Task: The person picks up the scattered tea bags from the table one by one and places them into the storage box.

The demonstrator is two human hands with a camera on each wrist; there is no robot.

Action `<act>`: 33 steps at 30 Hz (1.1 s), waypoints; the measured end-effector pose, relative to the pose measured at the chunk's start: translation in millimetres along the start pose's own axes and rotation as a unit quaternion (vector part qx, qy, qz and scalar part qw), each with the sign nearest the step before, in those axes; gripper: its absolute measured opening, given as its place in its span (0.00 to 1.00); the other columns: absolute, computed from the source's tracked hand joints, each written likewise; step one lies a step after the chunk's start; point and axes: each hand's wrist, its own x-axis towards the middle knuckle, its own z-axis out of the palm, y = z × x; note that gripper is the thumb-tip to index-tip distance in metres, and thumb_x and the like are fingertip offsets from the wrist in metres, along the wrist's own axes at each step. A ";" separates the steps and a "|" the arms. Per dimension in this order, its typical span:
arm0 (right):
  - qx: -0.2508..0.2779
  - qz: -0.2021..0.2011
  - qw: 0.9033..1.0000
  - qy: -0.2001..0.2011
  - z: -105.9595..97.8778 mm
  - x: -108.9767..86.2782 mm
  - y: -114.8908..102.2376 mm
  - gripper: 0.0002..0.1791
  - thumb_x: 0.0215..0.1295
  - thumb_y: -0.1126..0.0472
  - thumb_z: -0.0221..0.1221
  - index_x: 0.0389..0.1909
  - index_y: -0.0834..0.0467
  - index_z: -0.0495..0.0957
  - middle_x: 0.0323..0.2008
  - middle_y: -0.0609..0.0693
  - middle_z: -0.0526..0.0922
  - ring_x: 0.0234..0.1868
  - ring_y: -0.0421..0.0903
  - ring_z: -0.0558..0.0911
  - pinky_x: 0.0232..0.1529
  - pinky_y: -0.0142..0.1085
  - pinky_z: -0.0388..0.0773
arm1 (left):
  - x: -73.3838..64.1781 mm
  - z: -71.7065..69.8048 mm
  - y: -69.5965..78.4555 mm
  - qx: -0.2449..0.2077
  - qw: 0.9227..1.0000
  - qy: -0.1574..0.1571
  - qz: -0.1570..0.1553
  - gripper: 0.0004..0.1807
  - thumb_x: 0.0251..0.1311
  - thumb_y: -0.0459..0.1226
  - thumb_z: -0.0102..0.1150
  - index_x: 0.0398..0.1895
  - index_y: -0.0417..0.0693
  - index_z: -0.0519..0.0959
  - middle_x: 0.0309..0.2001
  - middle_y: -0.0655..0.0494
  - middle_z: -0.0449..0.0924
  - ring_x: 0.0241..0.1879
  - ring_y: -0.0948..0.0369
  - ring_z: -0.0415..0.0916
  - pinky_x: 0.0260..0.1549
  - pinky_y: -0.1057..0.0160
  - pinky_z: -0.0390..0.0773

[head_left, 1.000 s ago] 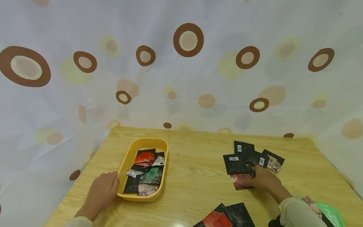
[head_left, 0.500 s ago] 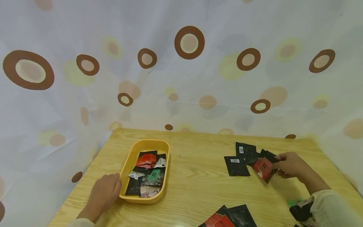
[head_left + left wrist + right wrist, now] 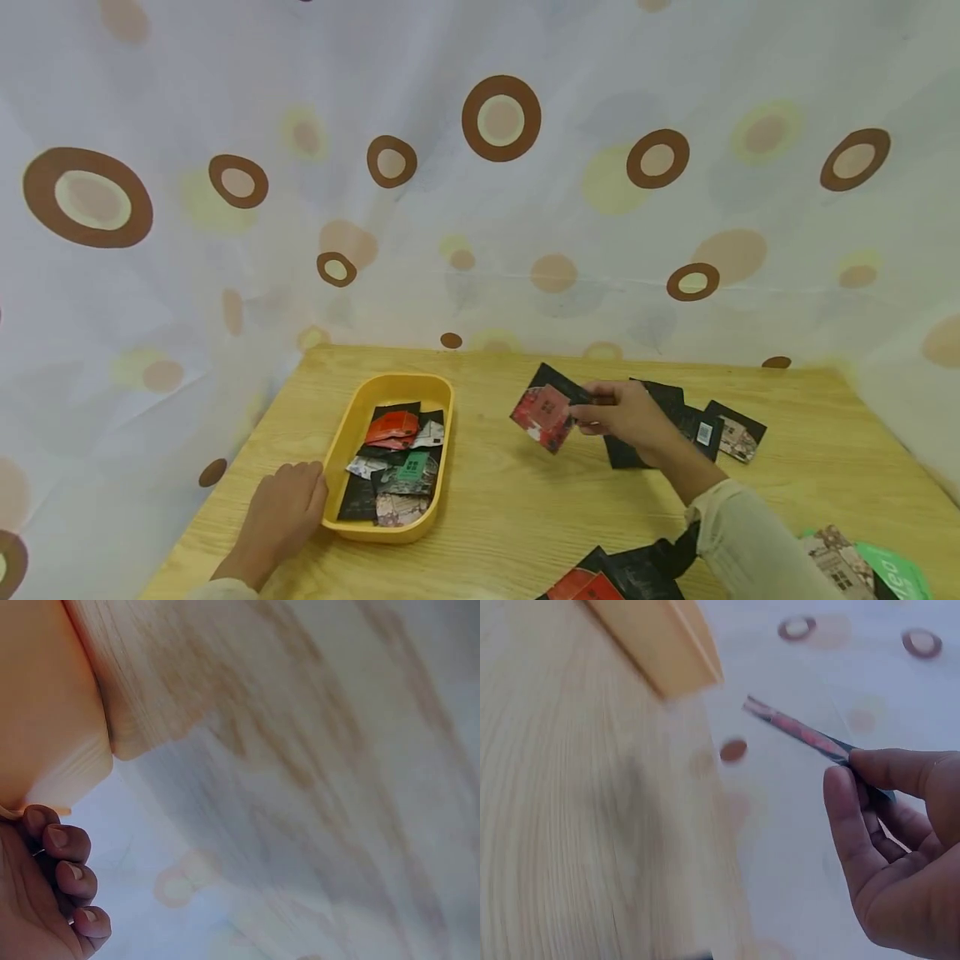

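Observation:
Between the thumb and fingers of my right hand (image 3: 637,421) is one edge of a small black-and-red sachet (image 3: 546,408), held in the air above the table. In the right wrist view the sachet (image 3: 799,733) is seen edge-on. My left hand (image 3: 281,512) grips the near left corner of a yellow plastic tray (image 3: 397,533); the left wrist view has curled fingers (image 3: 73,879) at its rim. Inside the tray lie several overlapping sachets (image 3: 408,475) in black, red, green and white. More black sachets (image 3: 701,429) lie behind my right hand, partly hidden by it.
Other black-and-red sachets (image 3: 592,583) lie at the table's front edge. To the right, a green packet (image 3: 892,571) and a patterned sachet (image 3: 836,562) are partly behind my sleeve. A spotted white curtain (image 3: 525,208) stands behind the wooden table (image 3: 495,500).
My right hand has lifted the black-and-red sachet from the right-hand pile and carried it left toward the tray. My left hand stays at the tray's corner.

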 end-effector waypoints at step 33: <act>-0.036 -0.041 0.997 -0.055 110.8 31.6 -3.4 0.15 0.67 0.68 0.57 0.51 0.74 0.77 0.41 0.64 0.84 0.39 0.50 0.87 0.45 0.46 0.85 | -2.9 -6.1 -0.8 -0.008 1.000 0.007 0.007 0.18 0.73 0.38 0.43 0.20 0.53 0.64 0.18 0.60 0.61 0.23 0.60 0.60 0.26 0.63 0.61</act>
